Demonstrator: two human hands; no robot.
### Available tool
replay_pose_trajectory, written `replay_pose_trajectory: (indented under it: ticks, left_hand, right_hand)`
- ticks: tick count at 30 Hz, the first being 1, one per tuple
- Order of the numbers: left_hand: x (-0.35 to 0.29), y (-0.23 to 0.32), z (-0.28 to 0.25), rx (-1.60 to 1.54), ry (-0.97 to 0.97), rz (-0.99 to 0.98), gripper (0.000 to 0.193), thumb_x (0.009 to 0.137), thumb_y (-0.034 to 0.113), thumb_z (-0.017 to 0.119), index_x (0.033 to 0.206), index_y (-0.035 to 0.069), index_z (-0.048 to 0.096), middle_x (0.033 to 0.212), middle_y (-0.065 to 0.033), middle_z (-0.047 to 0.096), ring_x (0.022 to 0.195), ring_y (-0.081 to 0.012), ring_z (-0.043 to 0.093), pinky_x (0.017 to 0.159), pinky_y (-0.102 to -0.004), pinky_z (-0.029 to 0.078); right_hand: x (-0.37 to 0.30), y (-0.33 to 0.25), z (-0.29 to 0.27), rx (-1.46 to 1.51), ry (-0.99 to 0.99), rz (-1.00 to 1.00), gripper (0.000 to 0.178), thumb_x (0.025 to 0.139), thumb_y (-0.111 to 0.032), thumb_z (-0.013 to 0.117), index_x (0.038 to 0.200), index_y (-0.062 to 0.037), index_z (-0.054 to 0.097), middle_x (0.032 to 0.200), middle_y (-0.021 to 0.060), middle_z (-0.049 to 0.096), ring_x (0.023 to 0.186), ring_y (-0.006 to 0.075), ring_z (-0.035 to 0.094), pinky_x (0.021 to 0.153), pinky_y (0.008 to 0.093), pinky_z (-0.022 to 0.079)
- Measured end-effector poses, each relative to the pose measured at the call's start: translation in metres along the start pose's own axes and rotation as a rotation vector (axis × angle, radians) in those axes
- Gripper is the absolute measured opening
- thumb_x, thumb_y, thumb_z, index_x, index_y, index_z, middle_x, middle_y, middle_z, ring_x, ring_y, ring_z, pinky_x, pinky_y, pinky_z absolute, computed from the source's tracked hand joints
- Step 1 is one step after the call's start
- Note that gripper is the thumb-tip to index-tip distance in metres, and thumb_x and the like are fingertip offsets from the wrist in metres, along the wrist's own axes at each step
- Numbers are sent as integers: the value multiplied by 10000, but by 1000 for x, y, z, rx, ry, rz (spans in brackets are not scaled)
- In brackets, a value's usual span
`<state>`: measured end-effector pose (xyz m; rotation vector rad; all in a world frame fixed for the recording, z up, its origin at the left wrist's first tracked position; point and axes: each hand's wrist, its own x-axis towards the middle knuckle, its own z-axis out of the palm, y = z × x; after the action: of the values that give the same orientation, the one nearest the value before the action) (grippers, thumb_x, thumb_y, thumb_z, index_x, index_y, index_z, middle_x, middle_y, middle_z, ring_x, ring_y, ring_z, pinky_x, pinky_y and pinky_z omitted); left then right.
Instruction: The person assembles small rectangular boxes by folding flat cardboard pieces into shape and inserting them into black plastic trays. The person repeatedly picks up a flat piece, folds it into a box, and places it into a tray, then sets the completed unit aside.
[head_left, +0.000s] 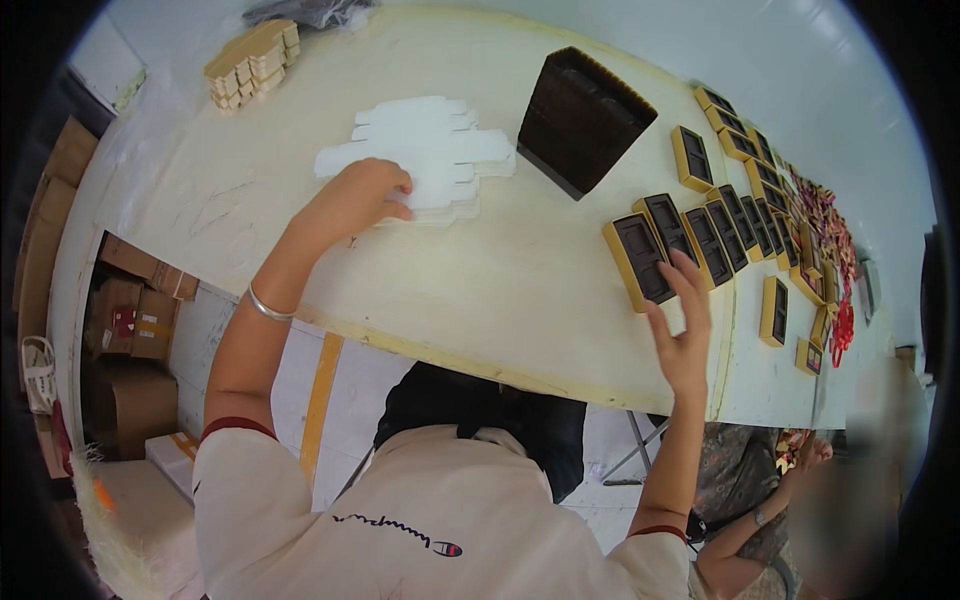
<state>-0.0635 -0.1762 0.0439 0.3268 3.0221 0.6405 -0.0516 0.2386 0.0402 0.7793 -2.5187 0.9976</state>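
a worker's left hand (355, 200) presses down on a stack of flat white die-cut cardboard blanks (425, 160) near the middle of the pale table (500, 290), fingers curled over the top sheet – seemingly to peel one free. the right hand (682, 335) hovers with fingers spread and empty, just beside a gold-rimmed tray with a dark insert (638, 262) – first in a fanned row, apparently kept within reach.

A pale worktable (500, 300) stands over cardboard boxes (130, 320) on a light floor (300, 420).
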Motion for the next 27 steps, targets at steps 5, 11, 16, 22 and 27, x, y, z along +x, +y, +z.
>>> replay_pose_trajectory:
  ticks: [5,11,16,22,27]
  left_hand:
    - [2,-1,-2,109,110,46,136,813,56,642,935,-2,664,894,-150,674,794,-323,640,730,-371,516]
    - [-69,86,37,218,625,517,121,761,30,644,872,57,685,828,-78,684,807,-254,679,660,-336,544]
    - [-98,132,102,-174,213,392,64,778,75,670,831,71,635,758,-72,648,685,-255,640,596,-350,506]
    - [-55,133,119,-160,318,298,168,774,143,721,879,80,605,946,-49,590,846,-249,555,669,-348,455]
    - [-75,131,115,-52,263,431,257,726,154,733,955,77,644,1017,-26,575,921,-243,539,773,-374,446]
  right_hand:
    - [7,-29,36,99,-118,-140,460,748,2,721,1189,-31,595,1316,192,506,1206,372,491,996,403,409]
    - [-29,-70,55,-92,61,-381,447,711,-41,749,1142,-68,633,1281,196,546,1141,358,550,959,437,443]
    - [-86,-52,66,7,-159,-263,285,720,-32,724,998,-64,668,994,140,629,877,311,587,775,425,468]
    - [-82,-59,81,-144,-20,-121,360,745,-121,727,1083,-39,634,1131,140,555,974,311,551,827,422,450]
    - [-85,-60,81,-144,-106,-238,401,732,-161,738,1083,-10,619,1109,123,554,1015,288,543,871,417,434]
